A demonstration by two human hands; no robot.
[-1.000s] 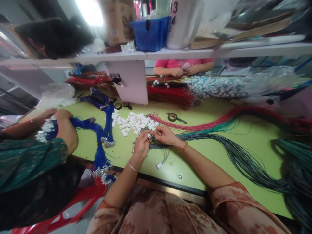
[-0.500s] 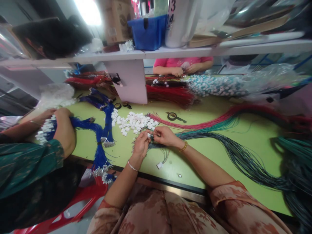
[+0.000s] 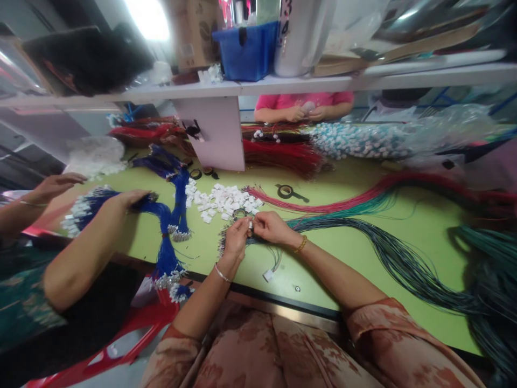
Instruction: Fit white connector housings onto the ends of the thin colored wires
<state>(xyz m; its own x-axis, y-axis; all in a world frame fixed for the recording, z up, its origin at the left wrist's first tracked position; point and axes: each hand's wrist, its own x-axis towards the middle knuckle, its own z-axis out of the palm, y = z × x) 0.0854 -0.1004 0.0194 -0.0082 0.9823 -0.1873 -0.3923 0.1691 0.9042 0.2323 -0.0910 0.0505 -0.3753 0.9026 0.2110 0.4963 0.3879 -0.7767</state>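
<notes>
While a small white connector (image 3: 250,224) is pinched between the left hand (image 3: 235,241) and the right hand (image 3: 271,226), both grips closed on it and on the dark wires (image 3: 363,237) trailing rightward, one finished lead (image 3: 267,275) is seen just below. Judged so, most remains: a heap of loose connectors (image 3: 224,200) lies beyond on the desk (image 3: 404,215).

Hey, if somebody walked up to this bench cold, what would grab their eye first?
Probably the two hands meeting at the middle of the green table: the left hand and right hand pinch a small white connector between them. Just behind lies a heap of white connectors, and long red and teal wires sweep off to the right. At left, a co-worker's hand rests on blue wire bundles.
</notes>
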